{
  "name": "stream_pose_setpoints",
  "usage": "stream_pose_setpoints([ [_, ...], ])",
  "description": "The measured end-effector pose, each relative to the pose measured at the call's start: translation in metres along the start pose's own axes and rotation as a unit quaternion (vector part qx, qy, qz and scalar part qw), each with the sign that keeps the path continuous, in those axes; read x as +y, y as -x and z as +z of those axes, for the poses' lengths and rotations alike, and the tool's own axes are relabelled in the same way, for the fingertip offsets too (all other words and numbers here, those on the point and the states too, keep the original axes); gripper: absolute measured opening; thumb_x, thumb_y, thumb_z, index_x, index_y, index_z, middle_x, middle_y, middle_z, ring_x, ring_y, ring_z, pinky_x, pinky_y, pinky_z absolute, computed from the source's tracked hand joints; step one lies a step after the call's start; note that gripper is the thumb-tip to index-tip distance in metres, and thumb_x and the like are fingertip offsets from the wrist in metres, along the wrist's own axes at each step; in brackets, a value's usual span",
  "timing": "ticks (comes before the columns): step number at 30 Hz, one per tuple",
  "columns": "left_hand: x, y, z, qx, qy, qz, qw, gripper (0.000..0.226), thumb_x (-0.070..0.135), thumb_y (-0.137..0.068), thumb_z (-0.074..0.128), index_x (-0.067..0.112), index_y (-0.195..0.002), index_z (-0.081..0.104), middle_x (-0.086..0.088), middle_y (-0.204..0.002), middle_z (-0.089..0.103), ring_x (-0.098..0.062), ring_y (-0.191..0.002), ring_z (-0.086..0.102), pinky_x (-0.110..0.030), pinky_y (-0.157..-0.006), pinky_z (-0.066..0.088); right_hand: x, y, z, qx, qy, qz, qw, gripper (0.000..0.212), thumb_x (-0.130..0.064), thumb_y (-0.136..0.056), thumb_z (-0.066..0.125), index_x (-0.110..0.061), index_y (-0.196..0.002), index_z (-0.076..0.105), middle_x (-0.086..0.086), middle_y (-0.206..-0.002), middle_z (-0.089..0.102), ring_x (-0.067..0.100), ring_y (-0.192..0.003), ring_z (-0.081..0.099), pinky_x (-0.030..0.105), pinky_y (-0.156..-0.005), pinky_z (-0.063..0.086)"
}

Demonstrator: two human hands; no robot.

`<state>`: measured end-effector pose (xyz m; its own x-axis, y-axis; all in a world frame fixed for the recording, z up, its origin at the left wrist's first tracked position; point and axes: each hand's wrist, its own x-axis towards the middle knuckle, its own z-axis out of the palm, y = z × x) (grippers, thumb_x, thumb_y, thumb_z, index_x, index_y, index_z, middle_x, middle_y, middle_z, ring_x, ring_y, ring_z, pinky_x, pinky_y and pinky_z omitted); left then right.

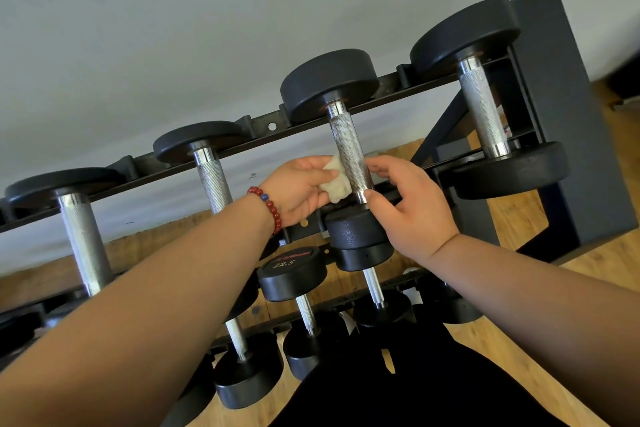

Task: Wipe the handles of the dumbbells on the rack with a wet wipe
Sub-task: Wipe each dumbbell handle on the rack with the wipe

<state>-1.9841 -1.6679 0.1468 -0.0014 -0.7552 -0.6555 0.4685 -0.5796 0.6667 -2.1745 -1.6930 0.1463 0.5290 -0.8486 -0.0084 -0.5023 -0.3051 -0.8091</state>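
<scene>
Your left hand (pixel 298 187) is pinching a crumpled white wet wipe (pixel 336 180) between thumb and curled fingers and pressing it against the 9 o'clock side of a handle (pixel 344 139). Your right hand (pixel 412 215) is curling loosely round the 3 o'clock side, with a fingertip and the thumb touching the bar near its lower end. A bracelet (pixel 270 208) of round red beads, with one blue bead, is sitting on your left wrist.

The handle is a steel cylinder, cross-hatched with fine knurling along the middle and smooth and shiny at the collars. It belongs to a dumbbell (pixel 329 83) with thick, round, matte black heads, which is lying across the top tier of a black metal rack (pixel 258 130). Similar dumbbells are lying alongside it at 9 o'clock and 2 o'clock.

Towards 6 o'clock, smaller dumbbells (pixel 294 274) are resting on the lower tiers, one marked 22.5. A plain pale wall (pixel 173 28) is filling the view at 12 o'clock, and a wooden plank floor (pixel 519 218) is showing at 4 o'clock.
</scene>
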Motion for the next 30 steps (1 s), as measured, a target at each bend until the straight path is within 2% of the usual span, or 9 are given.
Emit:
stream_pose_setpoints([
  [4, -0.004, 0.004, 0.004, -0.051, -0.047, -0.013, 0.997, 0.030, -0.005, -0.093, 0.049, 0.001, -0.121, 0.058, -0.011, -0.110, 0.069, -0.017, -0.099, 0.068, -0.027, -0.088, 0.055, -0.001, 0.000, 0.001, 0.000, -0.001, -0.002, 1.000, 0.042, -0.033, -0.088, 0.055, -0.027, -0.130, 0.054, -0.012, -0.123, 0.057, 0.009, -0.120, 0.049, 0.034, -0.100, 0.044],
  [8, 0.001, 0.001, 0.003, -0.025, -0.047, 0.013, 0.999, 0.031, -0.005, -0.091, 0.052, -0.002, -0.122, 0.058, -0.013, -0.110, 0.069, -0.018, -0.097, 0.069, -0.028, -0.085, 0.057, -0.001, 0.000, 0.000, -0.004, 0.003, -0.001, 1.000, 0.044, -0.036, -0.087, 0.053, -0.026, -0.130, 0.054, -0.011, -0.124, 0.057, 0.009, -0.120, 0.049, 0.034, -0.100, 0.044],
  [13, -0.004, 0.002, 0.002, -0.041, -0.084, -0.015, 0.995, 0.023, -0.006, -0.090, 0.053, 0.000, -0.110, 0.063, -0.011, -0.105, 0.070, -0.016, -0.091, 0.070, -0.026, -0.082, 0.057, -0.002, -0.001, -0.001, -0.007, -0.001, 0.001, 1.000, 0.045, -0.038, -0.087, 0.051, -0.026, -0.130, 0.054, -0.010, -0.124, 0.057, 0.009, -0.120, 0.049, 0.036, -0.100, 0.045],
  [17, 0.008, 0.001, -0.001, 0.000, -0.020, 0.044, 0.999, 0.023, -0.007, -0.093, 0.049, 0.001, -0.110, 0.062, -0.011, -0.102, 0.071, -0.014, -0.086, 0.071, -0.023, -0.075, 0.058, 0.000, 0.000, 0.000, -0.006, 0.001, 0.003, 1.000, 0.046, -0.038, -0.087, 0.052, -0.025, -0.131, 0.054, -0.010, -0.125, 0.057, 0.009, -0.121, 0.049, 0.037, -0.100, 0.045],
  [19, 0.008, 0.001, 0.000, -0.005, 0.001, 0.051, 0.999, 0.023, -0.005, -0.094, 0.048, 0.002, -0.111, 0.062, -0.009, -0.098, 0.073, -0.014, -0.088, 0.071, -0.023, -0.076, 0.057, 0.000, 0.000, 0.000, -0.003, 0.000, 0.003, 1.000, 0.046, -0.037, -0.087, 0.053, -0.025, -0.131, 0.054, -0.010, -0.125, 0.057, 0.009, -0.121, 0.049, 0.037, -0.100, 0.045],
  [21, 0.005, 0.003, 0.004, -0.021, -0.010, 0.041, 0.999, 0.021, 0.004, -0.093, 0.053, 0.004, -0.112, 0.062, -0.009, -0.102, 0.072, -0.015, -0.092, 0.070, -0.023, -0.079, 0.057, 0.000, -0.001, 0.000, -0.004, 0.001, 0.002, 1.000, 0.045, -0.036, -0.088, 0.053, -0.025, -0.131, 0.054, -0.009, -0.125, 0.057, 0.010, -0.121, 0.049, 0.037, -0.100, 0.046],
  [23, 0.005, 0.002, 0.009, -0.014, -0.076, 0.040, 0.996, 0.028, 0.010, -0.090, 0.061, 0.004, -0.117, 0.060, -0.009, -0.105, 0.071, -0.015, -0.094, 0.070, -0.023, -0.079, 0.056, 0.000, -0.001, 0.000, -0.006, 0.002, 0.001, 1.000, 0.043, -0.035, -0.089, 0.054, -0.025, -0.131, 0.054, -0.009, -0.125, 0.057, 0.010, -0.121, 0.049, 0.038, -0.100, 0.046],
  [26, 0.006, -0.001, 0.010, 0.019, -0.148, 0.051, 0.987, 0.037, 0.004, -0.085, 0.067, 0.005, -0.121, 0.059, -0.010, -0.109, 0.070, -0.016, -0.096, 0.069, -0.025, -0.081, 0.056, 0.000, 0.000, 0.000, -0.005, 0.000, 0.000, 1.000, 0.042, -0.033, -0.090, 0.056, -0.025, -0.131, 0.054, -0.009, -0.126, 0.057, 0.010, -0.121, 0.049, 0.037, -0.101, 0.045],
  [30, 0.006, 0.001, 0.002, -0.008, -0.073, 0.038, 0.997, 0.030, -0.008, -0.090, 0.053, 0.003, -0.117, 0.059, -0.007, -0.102, 0.071, -0.013, -0.090, 0.070, -0.021, -0.077, 0.056, -0.002, 0.000, -0.002, -0.003, 0.002, 0.000, 1.000, 0.044, -0.035, -0.088, 0.053, -0.024, -0.130, 0.054, -0.010, -0.125, 0.056, 0.009, -0.121, 0.048, 0.031, -0.101, 0.043],
])
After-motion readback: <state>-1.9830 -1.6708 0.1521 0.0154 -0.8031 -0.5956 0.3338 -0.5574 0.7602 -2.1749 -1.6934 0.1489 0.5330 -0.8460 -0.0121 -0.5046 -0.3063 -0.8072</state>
